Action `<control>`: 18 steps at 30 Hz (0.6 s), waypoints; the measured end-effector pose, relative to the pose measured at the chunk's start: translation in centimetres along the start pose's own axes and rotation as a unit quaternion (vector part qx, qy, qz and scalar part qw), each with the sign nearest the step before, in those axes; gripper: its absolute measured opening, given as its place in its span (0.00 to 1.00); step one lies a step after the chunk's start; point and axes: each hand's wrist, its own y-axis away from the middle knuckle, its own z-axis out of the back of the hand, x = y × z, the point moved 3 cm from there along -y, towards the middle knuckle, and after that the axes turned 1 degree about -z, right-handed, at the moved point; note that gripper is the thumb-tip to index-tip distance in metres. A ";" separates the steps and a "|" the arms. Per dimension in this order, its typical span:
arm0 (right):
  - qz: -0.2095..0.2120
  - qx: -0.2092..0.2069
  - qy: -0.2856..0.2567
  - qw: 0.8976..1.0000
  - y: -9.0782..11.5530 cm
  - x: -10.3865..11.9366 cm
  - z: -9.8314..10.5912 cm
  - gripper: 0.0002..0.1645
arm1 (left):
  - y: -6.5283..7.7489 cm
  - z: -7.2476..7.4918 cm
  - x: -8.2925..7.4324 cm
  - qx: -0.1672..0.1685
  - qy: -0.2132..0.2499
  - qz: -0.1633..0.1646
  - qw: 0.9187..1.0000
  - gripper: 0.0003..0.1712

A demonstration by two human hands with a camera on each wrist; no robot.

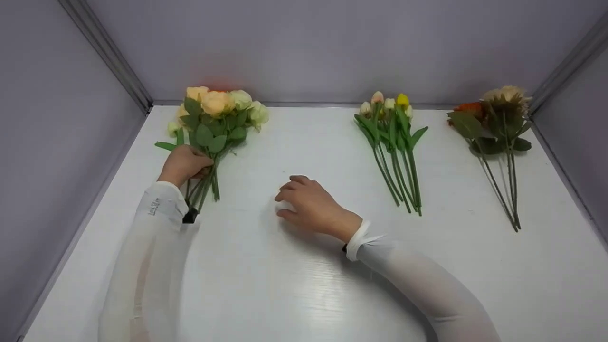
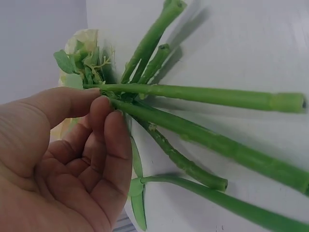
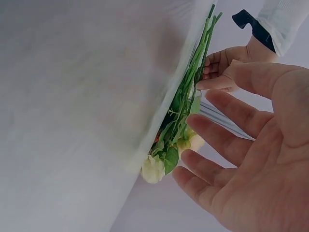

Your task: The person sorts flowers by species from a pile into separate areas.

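A bunch of artificial roses [image 1: 217,103], peach and pale green-white with an orange bloom behind, lies at the table's left rear. My left hand [image 1: 184,165] pinches a rose stem between thumb and fingertips. In the left wrist view, several thick green stems [image 2: 207,96] fan out past the fingers; exactly which ones are pinched is partly hidden. My right hand [image 1: 316,206] hovers over the middle of the table, fingers loosely spread and holding nothing. From the right wrist view, its palm [image 3: 256,164] shows bare, apart from the roses beyond.
Tulips [image 1: 392,123] in pink, white and yellow lie right of centre, stems toward the front. Farther right are an orange flower [image 1: 470,111] and a cream flower [image 1: 507,97] with long stems. Grey panels [image 1: 313,52] wall in the white table [image 1: 266,266].
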 end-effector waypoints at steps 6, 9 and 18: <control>-0.005 -0.021 -0.025 0.999 0.5 -1.0 1.1 0.19 | 0.4 0.5 -1.5 -0.003 0.048 -0.021 0.999 0.14; -0.010 -0.041 -0.036 0.998 1.1 -2.0 2.1 0.18 | 0.8 0.2 -3.0 0.006 0.095 -0.039 0.995 0.20; -0.078 -0.097 -0.103 0.987 3.6 -5.5 4.7 0.14 | 1.5 -5.0 -8.7 0.027 0.210 -0.092 0.973 0.18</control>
